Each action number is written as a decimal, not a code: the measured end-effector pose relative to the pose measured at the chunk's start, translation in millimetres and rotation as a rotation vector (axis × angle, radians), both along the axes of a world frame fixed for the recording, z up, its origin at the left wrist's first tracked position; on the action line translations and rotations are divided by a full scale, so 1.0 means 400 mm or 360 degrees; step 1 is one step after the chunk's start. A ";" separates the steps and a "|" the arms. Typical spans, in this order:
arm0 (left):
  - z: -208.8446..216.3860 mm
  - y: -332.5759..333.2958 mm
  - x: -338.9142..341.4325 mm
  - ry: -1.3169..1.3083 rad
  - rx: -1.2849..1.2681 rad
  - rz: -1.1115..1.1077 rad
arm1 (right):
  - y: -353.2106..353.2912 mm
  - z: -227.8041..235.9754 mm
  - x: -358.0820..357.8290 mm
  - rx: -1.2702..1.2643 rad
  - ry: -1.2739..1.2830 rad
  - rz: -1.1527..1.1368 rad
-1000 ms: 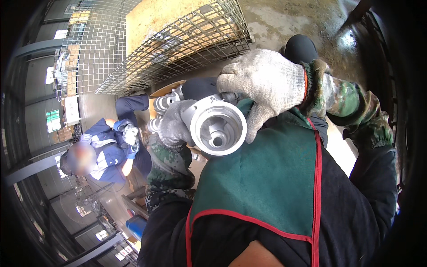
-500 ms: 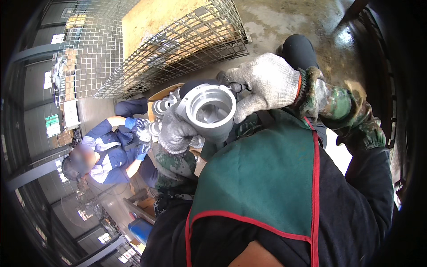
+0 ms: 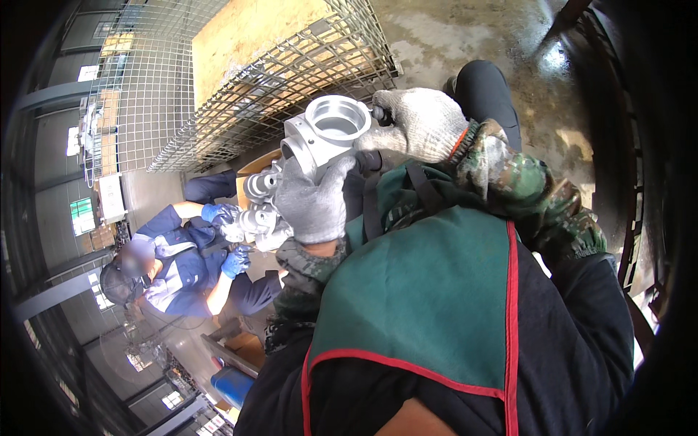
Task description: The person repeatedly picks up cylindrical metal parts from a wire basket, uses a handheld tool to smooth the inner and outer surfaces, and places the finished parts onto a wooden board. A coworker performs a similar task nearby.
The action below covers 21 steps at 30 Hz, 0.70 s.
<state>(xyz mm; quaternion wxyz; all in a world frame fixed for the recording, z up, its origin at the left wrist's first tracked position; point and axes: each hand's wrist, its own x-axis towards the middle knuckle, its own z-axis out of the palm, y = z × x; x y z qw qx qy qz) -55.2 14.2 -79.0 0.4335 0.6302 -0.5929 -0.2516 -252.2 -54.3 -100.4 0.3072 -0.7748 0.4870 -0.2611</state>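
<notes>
A silvery metal pipe-like housing (image 3: 325, 150) with round, wide-mouthed openings is held up in front of my apron. My left hand (image 3: 313, 202), in a grey knit glove, grips it from below and the left, with the thumb along its lower side. My right hand (image 3: 429, 125), in a whitish knit glove, is closed round a dark tool (image 3: 379, 114) beside the housing's right edge. Most of the tool hides behind the fingers, so its kind cannot be made out.
Ahead stands a wire mesh cage (image 3: 291, 80) with a wooden board (image 3: 251, 36) in it. More metal housings (image 3: 260, 187) are heaped at the left by a cardboard box (image 3: 243, 192). A co-worker (image 3: 193, 254) in blue gloves sits there, handling a similar part.
The housing has been tilted and lifted away from me, so a second opening now faces left. My left hand has turned to show its back. The co-worker's hand has shifted slightly.
</notes>
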 end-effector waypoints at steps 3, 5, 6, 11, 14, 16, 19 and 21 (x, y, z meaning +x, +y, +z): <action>-0.035 -0.022 -0.015 -0.0081 -0.0113 0.0128 | -0.002 -0.004 0.016 0.0088 -0.0119 -0.0083; -0.047 -0.037 -0.021 -0.0349 -0.0156 0.0201 | -0.001 0.001 0.020 0.0161 -0.0071 -0.0118; -0.052 -0.044 -0.024 -0.0526 -0.0190 0.0249 | 0.000 -0.008 0.026 0.0196 -0.0073 -0.0148; -0.054 -0.058 -0.046 -0.0570 -0.0003 0.0364 | 0.021 -0.013 0.059 0.0359 -0.0101 -0.0198; -0.058 -0.067 -0.034 -0.0640 0.0138 0.0301 | 0.014 0.009 0.048 0.0385 0.0042 -0.0147; -0.066 -0.077 0.009 -0.0997 0.0138 0.0012 | 0.004 0.012 0.024 0.0309 0.0076 -0.0113; -0.054 -0.076 0.050 -0.1204 0.0285 -0.0221 | -0.030 -0.004 -0.004 -0.0296 0.0109 0.0179; -0.035 -0.069 0.043 -0.1094 0.0373 -0.0251 | -0.040 0.006 -0.009 -0.0322 0.0268 0.0338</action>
